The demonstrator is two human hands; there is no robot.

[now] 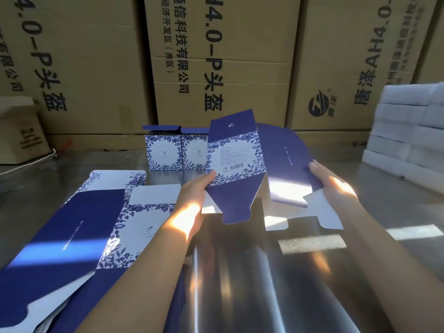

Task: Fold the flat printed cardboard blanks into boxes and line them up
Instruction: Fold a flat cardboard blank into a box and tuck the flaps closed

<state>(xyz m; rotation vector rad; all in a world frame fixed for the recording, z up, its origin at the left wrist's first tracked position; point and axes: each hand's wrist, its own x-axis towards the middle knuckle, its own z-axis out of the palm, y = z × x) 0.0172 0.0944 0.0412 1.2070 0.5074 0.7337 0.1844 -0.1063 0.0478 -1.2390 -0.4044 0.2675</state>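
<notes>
A blue-and-white floral cardboard blank [242,162] is held up above the shiny metal table [264,272], partly opened into a sleeve. My left hand [194,195] pinches its lower left edge by the floral panel. My right hand [329,181] grips the dark blue side panel at the right. Loose flaps hang below. Two folded boxes [177,150] stand side by side at the back of the table, behind the held blank. A stack of flat blanks [91,227] lies at the left, under my left forearm.
Large brown shipping cartons [216,56] form a wall behind the table. A small brown carton [21,138] sits at the far left. Stacked white foam blocks [408,131] stand at the right edge.
</notes>
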